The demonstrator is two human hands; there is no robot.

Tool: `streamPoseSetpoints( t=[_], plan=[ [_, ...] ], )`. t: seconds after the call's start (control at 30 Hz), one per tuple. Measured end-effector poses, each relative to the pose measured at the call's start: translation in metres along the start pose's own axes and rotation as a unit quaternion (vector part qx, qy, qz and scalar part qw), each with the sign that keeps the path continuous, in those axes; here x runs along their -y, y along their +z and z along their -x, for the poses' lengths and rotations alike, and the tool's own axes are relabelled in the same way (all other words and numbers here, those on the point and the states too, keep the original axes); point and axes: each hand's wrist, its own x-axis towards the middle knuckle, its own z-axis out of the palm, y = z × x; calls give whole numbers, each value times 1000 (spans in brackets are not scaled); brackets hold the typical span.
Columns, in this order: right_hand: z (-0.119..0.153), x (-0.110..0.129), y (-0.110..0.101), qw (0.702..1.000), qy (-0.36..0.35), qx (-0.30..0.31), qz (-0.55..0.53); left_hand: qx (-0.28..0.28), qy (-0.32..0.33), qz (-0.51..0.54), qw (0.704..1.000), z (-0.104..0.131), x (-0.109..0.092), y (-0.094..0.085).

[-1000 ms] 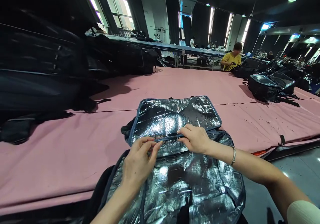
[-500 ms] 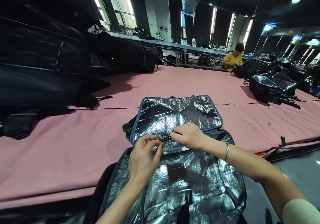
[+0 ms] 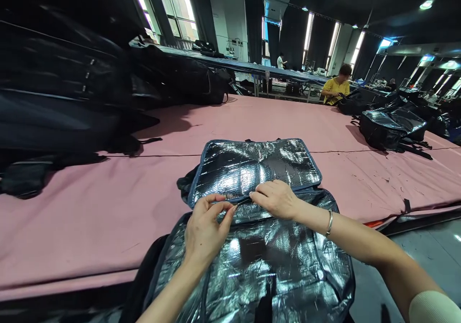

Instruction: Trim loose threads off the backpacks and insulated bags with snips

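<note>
A black backpack-like bag lies open before me, its silver foil lining (image 3: 252,260) facing up. Its foil-lined lid (image 3: 262,162), bordered in dark blue binding, is folded back onto the pink-covered table. At the seam between lid and body, my left hand (image 3: 205,224) pinches the bound edge between thumb and fingertips. Just to the right, my right hand (image 3: 276,199) is closed on the same edge, knuckles up. A thin dark strip of edging (image 3: 244,201) shows between the two hands; the fingers partly hide it. A dark strap (image 3: 265,304) rests on the lining near me.
Large black bags (image 3: 65,87) are piled on the left of the pink table (image 3: 151,193). Another foil-lined bag (image 3: 392,123) stands at the right, with more black bags behind it. A co-worker in a yellow top (image 3: 335,90) is at the table's far side.
My right hand has shifted slightly right along the seam, away from the left hand. My left hand keeps its pinch in nearly the same place.
</note>
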Motion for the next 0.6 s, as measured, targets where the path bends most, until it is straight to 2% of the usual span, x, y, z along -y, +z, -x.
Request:
streamPoseSetpoints(
  t=[0.17,0.3,0.4,0.47,0.6],
  plan=[
    [0,5,1,998,50,30,-38,5,5,5,1000,1,-1,-3],
    [10,11,-4,981,131,39,-135,-33,86,14,996,1,0,-7],
    [17,16,-12,959,211,53,-184,-62,130,-56,988,-2,5,-10],
    [19,18,-17,947,245,66,-196,-46,135,-97,985,-4,8,-12],
    [18,20,-21,937,263,84,-215,-11,134,-115,984,-7,12,-12]
  ],
)
